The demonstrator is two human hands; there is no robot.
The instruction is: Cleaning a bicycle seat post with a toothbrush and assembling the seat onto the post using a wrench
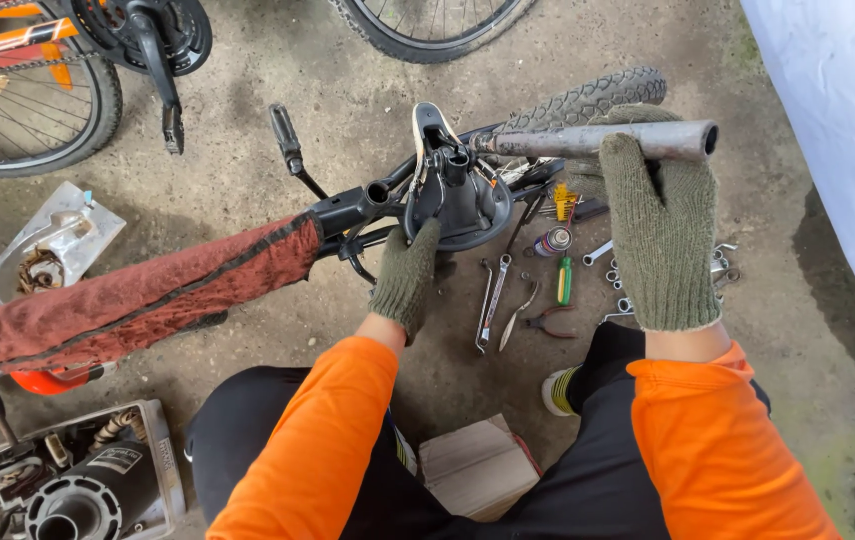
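Observation:
I wear green knit gloves and orange sleeves. My left hand [407,275] grips the underside of a black bicycle saddle [452,190], turned upside down with its rails and clamp showing. My right hand [659,225] is wrapped around a grey metal seat post tube [557,142] that runs from the saddle clamp out to the right, its open end past my fingers. The saddle sits just above the black seat tube opening [377,192] of a bicycle frame.
The frame lies across the concrete floor under a red cloth [137,295]. Wrenches, pliers and screwdrivers [532,290] lie scattered below the saddle. A knobby tyre [587,98] is behind. Another bicycle's wheel and crank [147,40] stand top left. A wooden block [477,465] sits between my knees.

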